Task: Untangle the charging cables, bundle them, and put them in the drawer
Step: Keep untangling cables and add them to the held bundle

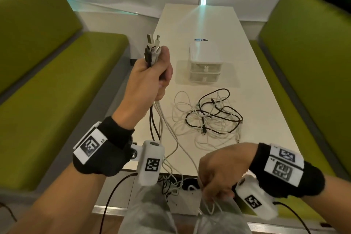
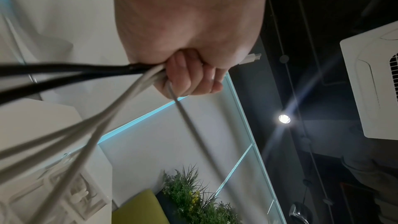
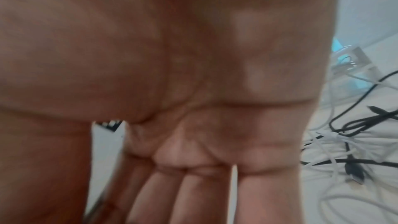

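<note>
My left hand [image 1: 159, 76] is raised over the table's left edge and grips a bunch of black and white charging cables [image 1: 167, 138] just below their plugs [image 1: 152, 47], which stick up out of the fist. The left wrist view shows the fingers [image 2: 189, 77] curled round these strands [image 2: 107, 108]. The strands hang down past the table's near edge. My right hand [image 1: 216, 182] is low at that edge among the hanging white strands; in its wrist view the fingers [image 3: 193, 185] are stretched out. A loose tangle of cables [image 1: 209, 116] [image 3: 344, 142] lies on the table.
A small white two-drawer unit [image 1: 205, 62] [image 2: 75, 193] stands on the white table [image 1: 266, 100] behind the tangle, both drawers closed. Green benches [image 1: 47, 100] [image 1: 313, 62] flank the table. My grey-trousered knees are under the near edge.
</note>
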